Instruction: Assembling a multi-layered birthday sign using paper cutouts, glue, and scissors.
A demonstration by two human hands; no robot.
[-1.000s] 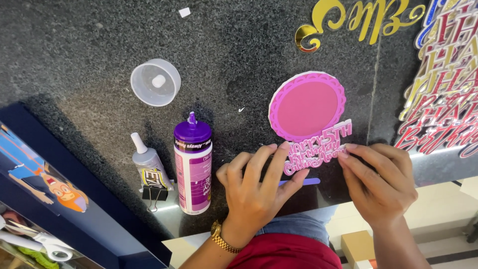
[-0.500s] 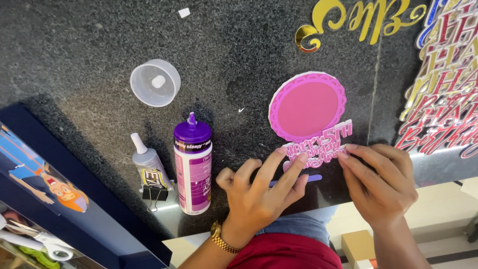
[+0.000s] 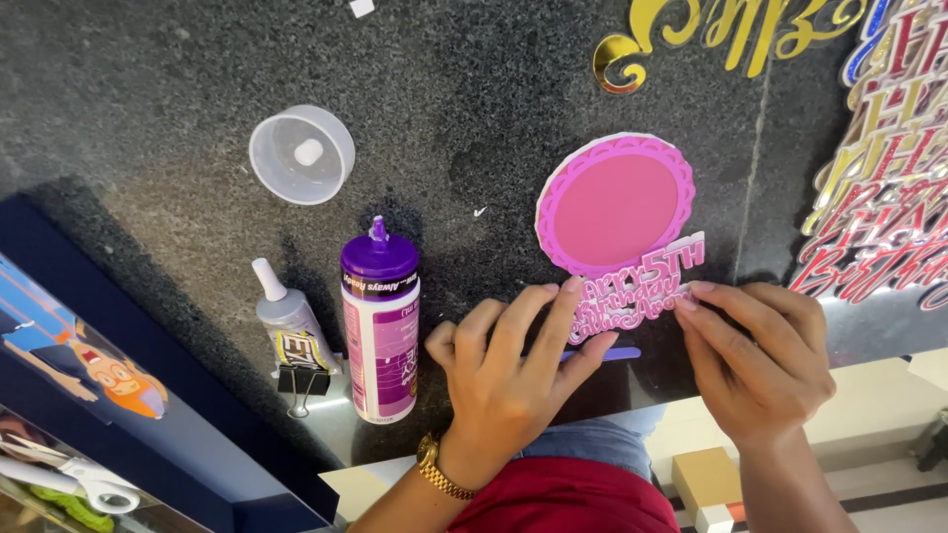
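A pink round paper cake topper [image 3: 614,202] with a scalloped purple rim lies on the dark speckled counter [image 3: 148,89]. A pink and white cut-out lettering piece [image 3: 642,286] sits at its lower edge. My left hand [image 3: 509,370] presses its fingertips on the lettering's left end. From the right side, my right hand [image 3: 760,355] pinches the lettering. A purple stick [image 3: 612,353] pokes out below the lettering between my hands.
A purple-capped glue bottle [image 3: 382,321] lies left of my left hand. Beside it is a small glue tube [image 3: 291,331] with a binder clip. A clear cap [image 3: 301,153] sits farther back. Gold and red foil cut-out letterings [image 3: 879,148] lie at the right.
The lettering piece has shifted up and right against the round topper's lower edge. My left fingers have slid along it; the right hand stays at its right end.
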